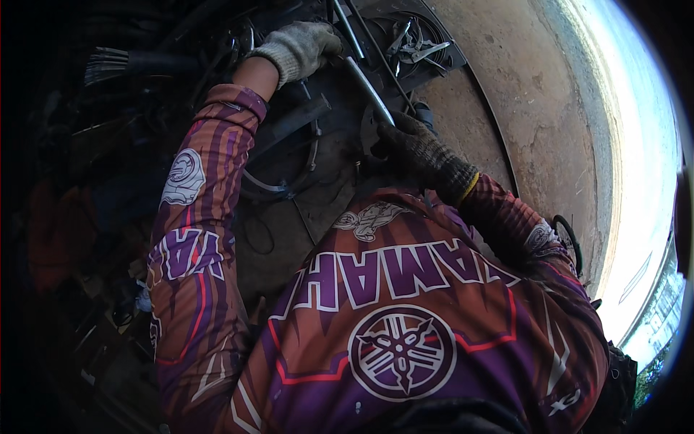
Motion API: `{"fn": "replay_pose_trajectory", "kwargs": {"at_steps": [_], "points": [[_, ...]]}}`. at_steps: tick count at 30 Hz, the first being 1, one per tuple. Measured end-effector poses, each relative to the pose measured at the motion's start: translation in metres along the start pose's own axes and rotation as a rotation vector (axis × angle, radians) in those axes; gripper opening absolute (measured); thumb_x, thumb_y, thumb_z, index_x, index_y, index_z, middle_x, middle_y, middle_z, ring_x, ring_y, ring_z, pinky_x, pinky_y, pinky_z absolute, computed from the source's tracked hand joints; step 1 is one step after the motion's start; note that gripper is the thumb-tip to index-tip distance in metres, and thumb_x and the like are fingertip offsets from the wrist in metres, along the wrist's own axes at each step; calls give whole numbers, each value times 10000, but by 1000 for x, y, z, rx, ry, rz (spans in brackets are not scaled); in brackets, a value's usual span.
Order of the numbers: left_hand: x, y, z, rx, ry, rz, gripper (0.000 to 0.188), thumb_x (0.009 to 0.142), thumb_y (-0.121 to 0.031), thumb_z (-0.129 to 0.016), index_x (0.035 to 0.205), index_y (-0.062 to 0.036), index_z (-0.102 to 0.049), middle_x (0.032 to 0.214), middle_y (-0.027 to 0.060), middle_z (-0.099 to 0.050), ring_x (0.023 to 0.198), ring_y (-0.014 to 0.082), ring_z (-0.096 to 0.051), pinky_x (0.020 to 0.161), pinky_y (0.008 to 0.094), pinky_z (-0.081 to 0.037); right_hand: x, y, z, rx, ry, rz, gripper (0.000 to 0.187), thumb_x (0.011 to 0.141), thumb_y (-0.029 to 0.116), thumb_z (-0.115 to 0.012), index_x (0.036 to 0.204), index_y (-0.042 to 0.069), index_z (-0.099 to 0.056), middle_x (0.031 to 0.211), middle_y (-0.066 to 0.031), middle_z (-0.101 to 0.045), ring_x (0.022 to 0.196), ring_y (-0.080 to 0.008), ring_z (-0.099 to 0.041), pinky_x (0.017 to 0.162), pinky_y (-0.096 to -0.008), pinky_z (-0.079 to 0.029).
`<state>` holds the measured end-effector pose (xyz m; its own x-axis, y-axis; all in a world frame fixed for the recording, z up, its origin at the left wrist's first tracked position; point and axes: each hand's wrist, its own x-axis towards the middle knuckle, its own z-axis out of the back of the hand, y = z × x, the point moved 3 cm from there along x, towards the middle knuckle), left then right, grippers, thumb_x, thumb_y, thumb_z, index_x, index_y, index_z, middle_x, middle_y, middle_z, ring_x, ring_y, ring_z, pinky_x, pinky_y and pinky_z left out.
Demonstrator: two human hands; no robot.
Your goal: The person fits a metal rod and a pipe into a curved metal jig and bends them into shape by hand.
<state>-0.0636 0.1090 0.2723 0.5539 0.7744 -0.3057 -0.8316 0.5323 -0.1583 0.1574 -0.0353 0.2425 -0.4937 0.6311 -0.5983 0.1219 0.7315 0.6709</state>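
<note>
My right hand [423,152], in a dark knitted glove with a yellow edge at the cuff, is closed around the lower end of a shiny metal tube [367,88]. The tube slants up and left toward my left hand [298,52], which wears a pale grey knitted glove. Those fingers are curled by the tube's upper end; what they grip, if anything, is hidden. Beyond the tube a second bright metal bar [348,30] lies at almost the same slant, beside a long dark bar [370,42].
Locking pliers [416,49] lie on a dark surface at the far right. A bundle of thin rods [107,66] pokes out of a dark tube at the left. Below my left hand are a flat metal piece [300,119] and a curved metal band [278,188]. Brown ground [535,108] stretches rightward.
</note>
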Motion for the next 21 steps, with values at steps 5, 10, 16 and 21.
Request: {"fn": "replay_pose_trajectory", "kwargs": {"at_steps": [5,10,16,21], "points": [[2,3,-1,-91,-1,36,364,788,-69,-674,1149,-113,-686,1154,103,-658,1106,303,-624,970,397,-513,-28,5,58,-517,-10,-148,405,976,249,-599,1332,67,-539,845,-9,-616,641,-86,-572,542,-246,-483],[-3,10,8,-165,-191,132,334,849,-100,-632,1181,-92,-667,1198,110,-658,1117,273,-636,965,383,-522,-32,16,118,-496,-17,-155,347,952,213,-640,1261,60,-601,825,-3,-618,625,-79,-562,540,-241,-477],[-26,17,39,-310,-466,402,317,884,-139,-650,1197,-90,-669,1177,101,-677,1062,229,-670,909,338,-540,59,63,68,-625,-58,46,548,819,399,-771,1204,32,-639,895,-99,-677,734,-167,-648,643,-327,-538],[-33,-13,51,-447,-683,523,257,871,-120,-683,1120,-59,-697,1100,100,-701,984,192,-686,837,315,-547,150,98,46,-1034,80,280,500,866,406,-699,1201,41,-630,900,-129,-700,746,-222,-683,653,-347,-544]]}}
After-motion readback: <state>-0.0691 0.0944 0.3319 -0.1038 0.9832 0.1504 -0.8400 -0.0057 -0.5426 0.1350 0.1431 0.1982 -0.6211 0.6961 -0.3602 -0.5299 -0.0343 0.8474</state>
